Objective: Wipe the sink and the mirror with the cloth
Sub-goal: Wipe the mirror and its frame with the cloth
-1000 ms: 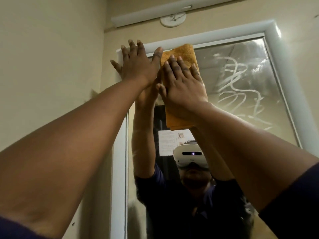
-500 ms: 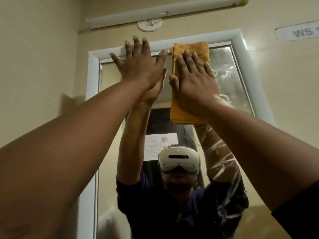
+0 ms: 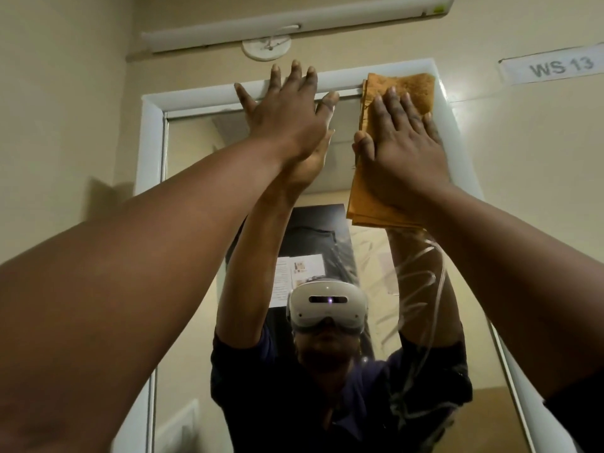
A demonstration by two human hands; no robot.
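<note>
A tall mirror [image 3: 192,148] in a white frame fills the wall ahead. My right hand [image 3: 403,148] lies flat on a folded orange cloth [image 3: 415,89], pressing it against the mirror's top right corner, partly over the frame. My left hand [image 3: 287,112] rests flat on the glass at the top middle, fingers spread and tips on the upper frame, holding nothing. White wipe streaks [image 3: 421,282] show on the glass below the cloth. The sink is out of view.
A white tube light fitting [image 3: 294,24] runs along the wall above the mirror, with a round white wall fitting [image 3: 266,47] under it. A label reading WS 13 [image 3: 555,67] is on the wall at right. A beige side wall [image 3: 58,125] stands close on the left.
My right hand has slid the cloth to the right along the top of the mirror, from the top left to the top right corner. My left hand stayed flat on the upper glass.
</note>
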